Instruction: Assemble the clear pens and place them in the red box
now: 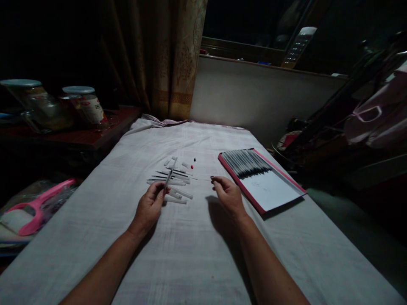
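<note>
My left hand (151, 202) is closed round a slim pen (168, 178), which points up and away from me. Under and beyond it lie several clear pen barrels (178, 201), dark refills (162, 176) and clear caps (185, 164). A small red plug (192, 167) and a small black plug (194, 159) rest past the pile. To the right, my right hand (229, 197) hovers over the cloth with its fingers pinched on a small dark piece (212, 177), too small to name surely. Beside that hand sits a red-edged box (270, 195) with a row of pens (244, 162).
A pale checked cloth (178, 262) covers the table. On the left, a dark red side table (117, 123) bears lidded jars (87, 106), with pink-handled scissors (38, 207) below. A curtain (178, 55) and a window ledge with a bottle (299, 46) stand behind.
</note>
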Demonstrator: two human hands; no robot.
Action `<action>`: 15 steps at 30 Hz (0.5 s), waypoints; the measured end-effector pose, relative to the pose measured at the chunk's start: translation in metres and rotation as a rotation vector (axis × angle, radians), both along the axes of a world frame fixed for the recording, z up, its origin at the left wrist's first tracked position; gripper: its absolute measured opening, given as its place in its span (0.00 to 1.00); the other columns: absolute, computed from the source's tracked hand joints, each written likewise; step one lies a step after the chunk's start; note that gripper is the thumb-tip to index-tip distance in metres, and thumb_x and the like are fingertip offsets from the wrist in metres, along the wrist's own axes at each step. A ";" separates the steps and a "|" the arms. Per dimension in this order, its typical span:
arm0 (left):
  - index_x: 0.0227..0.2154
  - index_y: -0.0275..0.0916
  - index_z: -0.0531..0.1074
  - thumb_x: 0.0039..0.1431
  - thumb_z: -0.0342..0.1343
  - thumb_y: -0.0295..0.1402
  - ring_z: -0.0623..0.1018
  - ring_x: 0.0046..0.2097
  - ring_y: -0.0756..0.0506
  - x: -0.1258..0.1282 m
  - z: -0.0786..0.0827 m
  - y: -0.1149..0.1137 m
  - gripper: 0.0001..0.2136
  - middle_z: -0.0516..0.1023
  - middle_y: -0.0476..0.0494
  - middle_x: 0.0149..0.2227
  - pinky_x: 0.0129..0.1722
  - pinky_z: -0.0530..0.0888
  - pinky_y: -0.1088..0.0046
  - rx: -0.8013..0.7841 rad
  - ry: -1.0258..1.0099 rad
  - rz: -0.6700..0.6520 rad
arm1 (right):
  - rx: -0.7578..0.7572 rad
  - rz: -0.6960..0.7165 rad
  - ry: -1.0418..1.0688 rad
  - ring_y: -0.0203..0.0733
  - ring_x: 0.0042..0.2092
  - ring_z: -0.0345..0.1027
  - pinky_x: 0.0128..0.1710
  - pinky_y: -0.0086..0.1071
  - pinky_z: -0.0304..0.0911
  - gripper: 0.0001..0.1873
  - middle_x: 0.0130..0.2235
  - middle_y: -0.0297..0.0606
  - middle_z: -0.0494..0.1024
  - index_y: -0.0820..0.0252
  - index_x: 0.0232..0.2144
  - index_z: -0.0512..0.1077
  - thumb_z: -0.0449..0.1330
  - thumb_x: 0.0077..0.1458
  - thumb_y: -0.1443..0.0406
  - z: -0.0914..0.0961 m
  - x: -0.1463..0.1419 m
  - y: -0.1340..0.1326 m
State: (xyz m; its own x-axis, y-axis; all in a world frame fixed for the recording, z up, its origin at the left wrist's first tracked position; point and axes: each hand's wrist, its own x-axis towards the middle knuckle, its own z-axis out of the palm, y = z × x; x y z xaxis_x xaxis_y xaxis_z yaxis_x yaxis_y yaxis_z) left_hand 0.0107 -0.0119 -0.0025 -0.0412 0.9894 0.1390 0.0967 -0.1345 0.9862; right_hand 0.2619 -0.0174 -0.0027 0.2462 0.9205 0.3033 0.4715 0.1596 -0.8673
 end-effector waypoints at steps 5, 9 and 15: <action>0.38 0.43 0.73 0.55 0.58 0.42 0.79 0.37 0.46 0.001 -0.007 0.003 0.11 0.80 0.47 0.34 0.38 0.74 0.72 0.024 0.066 -0.014 | -0.126 -0.171 -0.498 0.48 0.44 0.74 0.48 0.39 0.67 0.17 0.43 0.46 0.80 0.60 0.44 0.78 0.54 0.55 0.68 -0.011 0.045 0.007; 0.40 0.42 0.76 0.57 0.56 0.39 0.79 0.45 0.43 -0.002 -0.012 0.004 0.11 0.81 0.44 0.41 0.48 0.74 0.67 0.127 0.237 -0.018 | -0.211 -0.098 -0.681 0.47 0.40 0.73 0.40 0.36 0.66 0.16 0.42 0.45 0.78 0.57 0.47 0.78 0.55 0.59 0.65 -0.019 0.045 0.010; 0.41 0.42 0.77 0.60 0.53 0.38 0.79 0.45 0.42 -0.005 -0.016 0.002 0.12 0.81 0.43 0.41 0.48 0.75 0.67 0.224 0.435 -0.054 | -0.219 -0.152 -0.668 0.47 0.39 0.72 0.40 0.36 0.64 0.08 0.38 0.44 0.78 0.59 0.36 0.75 0.57 0.57 0.63 -0.026 0.046 0.013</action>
State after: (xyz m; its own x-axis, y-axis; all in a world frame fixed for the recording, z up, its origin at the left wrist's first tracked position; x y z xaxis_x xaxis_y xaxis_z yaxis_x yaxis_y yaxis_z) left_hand 0.0052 -0.0097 -0.0180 0.1184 0.9323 0.3417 0.4800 -0.3550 0.8023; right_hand 0.3075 -0.0042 -0.0285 0.2023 0.9479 0.2461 0.9160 -0.0943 -0.3900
